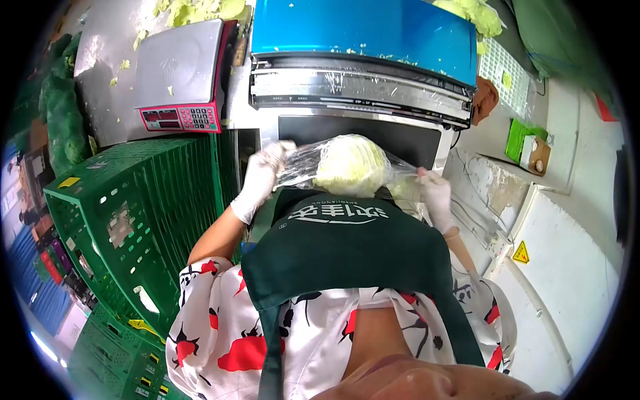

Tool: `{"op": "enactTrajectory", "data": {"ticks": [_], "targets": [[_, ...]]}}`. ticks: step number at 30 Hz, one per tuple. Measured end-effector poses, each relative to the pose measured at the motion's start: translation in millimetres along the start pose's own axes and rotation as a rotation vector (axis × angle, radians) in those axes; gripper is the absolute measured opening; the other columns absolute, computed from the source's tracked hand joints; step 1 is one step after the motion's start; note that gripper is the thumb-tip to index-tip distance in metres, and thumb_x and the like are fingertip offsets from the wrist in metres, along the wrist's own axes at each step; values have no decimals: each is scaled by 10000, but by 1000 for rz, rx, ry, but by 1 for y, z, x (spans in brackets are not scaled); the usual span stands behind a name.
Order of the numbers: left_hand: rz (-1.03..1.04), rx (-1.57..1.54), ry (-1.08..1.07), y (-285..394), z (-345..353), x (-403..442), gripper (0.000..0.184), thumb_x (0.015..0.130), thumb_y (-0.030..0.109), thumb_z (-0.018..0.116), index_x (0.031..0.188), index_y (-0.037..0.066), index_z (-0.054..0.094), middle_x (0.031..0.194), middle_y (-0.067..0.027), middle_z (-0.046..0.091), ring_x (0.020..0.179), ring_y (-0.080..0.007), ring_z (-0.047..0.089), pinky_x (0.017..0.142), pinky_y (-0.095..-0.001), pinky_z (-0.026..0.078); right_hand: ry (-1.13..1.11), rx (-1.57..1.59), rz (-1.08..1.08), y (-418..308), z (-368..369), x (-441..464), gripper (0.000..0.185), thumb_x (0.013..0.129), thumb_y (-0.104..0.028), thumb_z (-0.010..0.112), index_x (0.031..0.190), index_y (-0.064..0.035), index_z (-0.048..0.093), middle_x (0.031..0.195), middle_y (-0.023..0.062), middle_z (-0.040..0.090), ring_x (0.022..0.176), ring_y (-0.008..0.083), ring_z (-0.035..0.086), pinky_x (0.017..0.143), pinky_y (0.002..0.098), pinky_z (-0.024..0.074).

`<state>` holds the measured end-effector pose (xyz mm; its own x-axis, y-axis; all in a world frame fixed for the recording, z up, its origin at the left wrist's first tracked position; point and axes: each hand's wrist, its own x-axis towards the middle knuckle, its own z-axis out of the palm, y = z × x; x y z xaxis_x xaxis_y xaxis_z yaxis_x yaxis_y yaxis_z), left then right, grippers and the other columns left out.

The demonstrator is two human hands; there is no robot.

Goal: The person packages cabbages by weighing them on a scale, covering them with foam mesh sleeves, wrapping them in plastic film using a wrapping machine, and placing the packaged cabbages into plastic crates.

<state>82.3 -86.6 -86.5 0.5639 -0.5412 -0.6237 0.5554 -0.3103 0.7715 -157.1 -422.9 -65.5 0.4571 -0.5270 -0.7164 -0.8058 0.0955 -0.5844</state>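
A pale green cabbage (353,163) sits in front of my apron, at the near edge of the wrapping machine. Clear plastic film (299,167) is stretched over it and out to both sides. My left hand (268,167), in a thin white glove, grips the film to the left of the cabbage. On the other side my right hand (435,192), gloved too, has its fingers closed on the film's right end. Part of another pale green leafy piece (404,189) shows under the film near my right hand; its shape is partly hidden.
Beyond the cabbage stands the wrapping machine with a blue cover (367,27) and a dark plate (360,137). A scale (179,67) is at the left back. Green crates (127,227) are stacked along my left. Loose leaves (203,10) lie behind; a white cabinet (560,267) stands right.
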Motion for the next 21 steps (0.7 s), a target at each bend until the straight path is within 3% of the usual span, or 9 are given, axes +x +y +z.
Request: {"op": "enactTrajectory", "data": {"ticks": [1,3,5,11,13,15,17,18,21], "targets": [[-83,146,-75,-32,-5,4,202,1003,99,519,1119,26,667,910,-59,708,781,-144,662,696,-280,533,-25,-150,-52,13,10,2,267,987,-236,540,862,-23,641,680,1,597,647,144,581,592,314,450],[309,669,-293,-98,6,15,172,920,102,602,1032,15,699,919,-137,722,837,-238,690,743,-342,543,-85,-448,-166,45,46,8,290,974,-293,567,896,-33,668,756,23,671,746,215,654,650,382,494],[328,733,-308,-104,48,27,213,881,215,630,811,21,688,828,-200,690,745,-354,687,692,-416,556,-262,-423,-212,103,92,44,289,975,-292,561,1079,-50,682,963,41,722,922,283,681,792,419,526],[613,1278,-549,-68,54,36,127,711,171,664,679,50,646,667,-152,648,628,-320,662,593,-420,537,-614,655,97,45,141,41,288,980,-251,550,1168,-56,651,1030,48,706,952,266,674,839,388,525],[1024,1045,-203,-48,56,44,118,708,165,648,736,52,627,583,-98,584,545,-292,616,524,-400,509,-780,976,140,9,127,19,295,982,-237,546,1198,-58,640,1053,51,701,962,260,672,855,378,525],[1086,676,-24,29,76,31,273,800,140,677,1065,79,689,625,-91,616,525,-242,605,520,-348,505,-912,962,109,-36,111,3,306,984,-223,543,1228,-60,630,1075,53,696,972,255,670,870,368,525],[568,139,-37,89,92,16,343,934,104,619,1276,98,622,732,-13,647,590,-31,538,555,-228,507,-1026,699,20,-100,104,-3,308,980,-163,538,1257,-41,593,1181,80,640,1050,215,625,908,343,510],[575,77,-19,104,104,16,372,928,120,636,1298,105,606,735,10,624,624,-33,539,575,-220,491,-1080,569,-35,-132,100,-6,314,978,-133,536,1272,-31,575,1233,93,612,1089,195,602,927,330,503],[464,-79,-164,115,112,20,584,916,202,688,1421,32,448,1080,-43,647,925,-91,591,800,-249,502,-554,-110,-972,-180,86,-48,317,960,-69,515,1259,32,545,1316,135,544,1173,177,544,989,304,455]]}}
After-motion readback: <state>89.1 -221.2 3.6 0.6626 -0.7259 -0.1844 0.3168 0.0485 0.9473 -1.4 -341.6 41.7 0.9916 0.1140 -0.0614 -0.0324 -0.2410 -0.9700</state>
